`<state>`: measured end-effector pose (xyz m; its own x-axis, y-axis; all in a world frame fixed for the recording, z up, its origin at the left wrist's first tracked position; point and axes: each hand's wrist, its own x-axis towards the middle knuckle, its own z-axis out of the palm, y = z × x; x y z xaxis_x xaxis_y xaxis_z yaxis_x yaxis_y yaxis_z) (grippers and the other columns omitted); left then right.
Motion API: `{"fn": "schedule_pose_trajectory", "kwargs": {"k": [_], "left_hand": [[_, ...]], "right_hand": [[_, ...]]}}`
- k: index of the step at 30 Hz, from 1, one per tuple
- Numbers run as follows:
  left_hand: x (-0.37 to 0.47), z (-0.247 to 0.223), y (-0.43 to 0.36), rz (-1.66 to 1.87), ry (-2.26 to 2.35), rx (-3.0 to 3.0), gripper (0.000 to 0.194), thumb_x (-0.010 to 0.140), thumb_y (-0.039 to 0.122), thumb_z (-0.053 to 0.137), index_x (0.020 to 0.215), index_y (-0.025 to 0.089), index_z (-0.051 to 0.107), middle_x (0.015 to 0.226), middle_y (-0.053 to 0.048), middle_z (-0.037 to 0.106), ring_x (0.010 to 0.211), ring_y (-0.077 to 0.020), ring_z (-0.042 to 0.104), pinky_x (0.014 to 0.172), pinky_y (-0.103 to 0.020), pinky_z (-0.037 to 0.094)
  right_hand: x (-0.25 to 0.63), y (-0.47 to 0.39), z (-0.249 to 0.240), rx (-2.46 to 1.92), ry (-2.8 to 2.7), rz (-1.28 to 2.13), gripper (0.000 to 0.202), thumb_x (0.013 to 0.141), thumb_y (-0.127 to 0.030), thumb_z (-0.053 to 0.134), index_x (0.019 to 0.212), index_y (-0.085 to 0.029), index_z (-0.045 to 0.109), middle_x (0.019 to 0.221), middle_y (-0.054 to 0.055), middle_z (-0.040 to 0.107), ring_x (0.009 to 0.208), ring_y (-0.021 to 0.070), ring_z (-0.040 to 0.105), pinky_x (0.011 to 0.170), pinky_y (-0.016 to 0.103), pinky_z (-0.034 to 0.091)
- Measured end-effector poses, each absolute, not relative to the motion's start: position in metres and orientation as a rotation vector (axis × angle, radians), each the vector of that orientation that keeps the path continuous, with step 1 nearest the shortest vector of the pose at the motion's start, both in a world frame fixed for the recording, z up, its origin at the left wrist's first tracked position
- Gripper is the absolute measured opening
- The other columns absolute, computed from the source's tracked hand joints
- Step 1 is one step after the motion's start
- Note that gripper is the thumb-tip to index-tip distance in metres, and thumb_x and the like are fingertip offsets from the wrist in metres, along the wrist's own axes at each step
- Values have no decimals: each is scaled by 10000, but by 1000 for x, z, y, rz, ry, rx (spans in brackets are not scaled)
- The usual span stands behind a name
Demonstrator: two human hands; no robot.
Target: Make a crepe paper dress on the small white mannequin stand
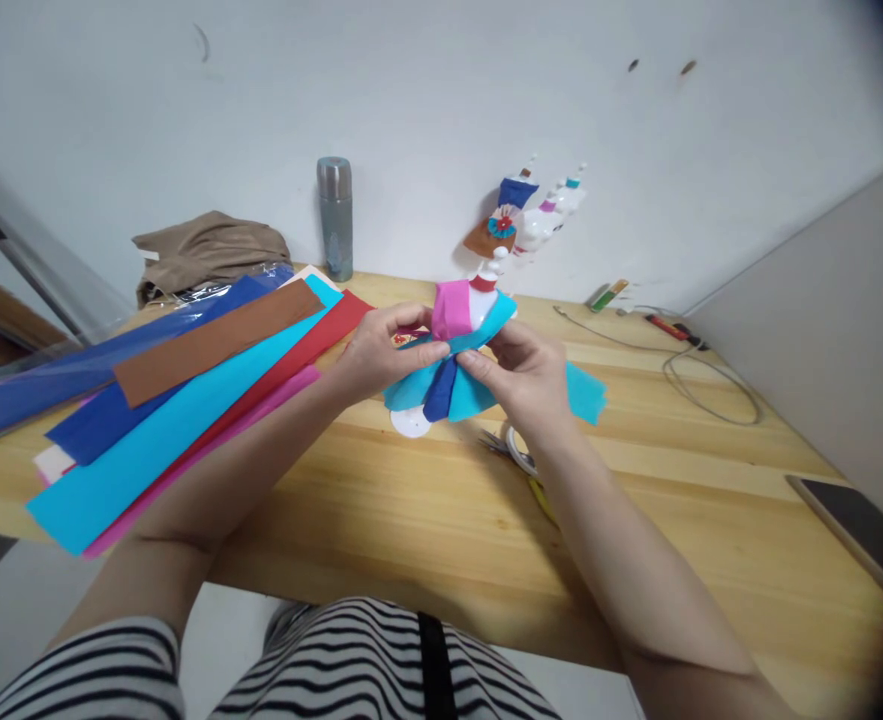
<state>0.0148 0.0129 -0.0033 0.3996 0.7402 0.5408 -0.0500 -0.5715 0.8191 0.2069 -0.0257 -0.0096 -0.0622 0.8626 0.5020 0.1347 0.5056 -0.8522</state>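
Note:
A small white figure (484, 306) dressed in pink, red and turquoise paper tilts over the middle of the table. Its wide turquoise skirt (472, 393) has a dark blue strip down the middle, and a round white base (410, 422) pokes out below. My left hand (390, 350) pinches the waist from the left, thumb on the paper. From the right, my right hand (523, 372) presses its thumb at the same waist, with its other fingers behind the figure. A turquoise piece (585, 392) shows beyond my right wrist.
Coloured paper strips (193, 400) fan out at the left, near a brown cloth (212, 250) and a flask (335, 218). Behind stand decorated white figures (542, 222). Scissors (495, 443) and a white ring (520, 450) lie by my right forearm; a cable (673, 385) and phone (853, 530) lie right.

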Motion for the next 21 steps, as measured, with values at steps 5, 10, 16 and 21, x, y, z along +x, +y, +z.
{"fn": "schedule_pose_trajectory", "kwargs": {"k": [5, 10, 16, 21], "left_hand": [[14, -1, 13, 1248, 606, 1870, 268, 785, 349, 755, 965, 152, 774, 1000, -91, 797, 989, -237, 734, 922, -356, 572], [8, 4, 12, 1193, 542, 1820, 307, 759, 411, 828, 948, 172, 795, 1018, -84, 796, 1017, -258, 734, 952, -387, 566], [6, -7, 16, 862, 500, 1456, 441, 724, 506, 887, 958, 144, 794, 947, -109, 806, 952, -287, 751, 901, -439, 581], [11, -38, 27, 745, 555, 1247, 459, 642, 536, 905, 843, 148, 767, 851, -89, 796, 810, -251, 752, 812, -400, 604]], "right_hand": [[207, -27, -11, -928, -1545, 760, 240, 805, -419, 818, 1010, -298, 782, 1133, 28, 807, 1156, 311, 720, 1109, 512, 529], [204, -38, -2, -943, -1543, 688, 214, 800, -405, 824, 982, -296, 791, 1123, 30, 806, 1136, 316, 718, 1102, 514, 517], [198, -47, 13, -1087, -1503, 960, 318, 717, -505, 851, 843, -237, 736, 874, 49, 778, 880, 281, 732, 871, 470, 604], [199, -29, -9, -1244, -1399, 1121, 381, 692, -516, 869, 697, -216, 635, 675, 10, 683, 635, 182, 630, 597, 332, 522]]}}
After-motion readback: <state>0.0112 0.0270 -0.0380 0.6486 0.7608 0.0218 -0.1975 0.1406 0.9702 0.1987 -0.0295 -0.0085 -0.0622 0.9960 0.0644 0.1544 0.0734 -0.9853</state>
